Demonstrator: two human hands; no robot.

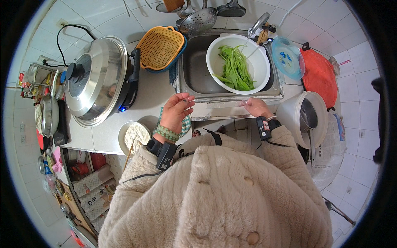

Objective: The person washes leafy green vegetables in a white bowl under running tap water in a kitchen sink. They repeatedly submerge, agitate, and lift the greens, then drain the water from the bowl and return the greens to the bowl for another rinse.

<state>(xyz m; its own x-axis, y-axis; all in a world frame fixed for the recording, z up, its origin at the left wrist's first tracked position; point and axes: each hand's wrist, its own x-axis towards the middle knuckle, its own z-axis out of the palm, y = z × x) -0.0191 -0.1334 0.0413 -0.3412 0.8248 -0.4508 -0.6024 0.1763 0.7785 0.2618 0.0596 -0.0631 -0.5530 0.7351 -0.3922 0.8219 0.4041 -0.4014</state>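
My left hand (178,107) is raised in front of the sink's front left corner, fingers bent and a little apart, holding nothing that I can see. By the front edge of the sink, my right hand (258,107) has its fingers curled in; whether something thin is between them cannot be made out. Beyond both hands, a white plastic basin (262,73) sits in the stainless-steel sink (197,66). Green leafy vegetables (237,68) lie in the basin. A stream of water falls into it from the faucet (260,23).
Left of the sink stand an orange basket (161,46), a lidded electric pan (96,80) and a bowl of white floury stuff (136,136). To the right are a blue translucent lid (288,59), a red bag (319,74) and a bucket (288,114) with a ladle (311,139).
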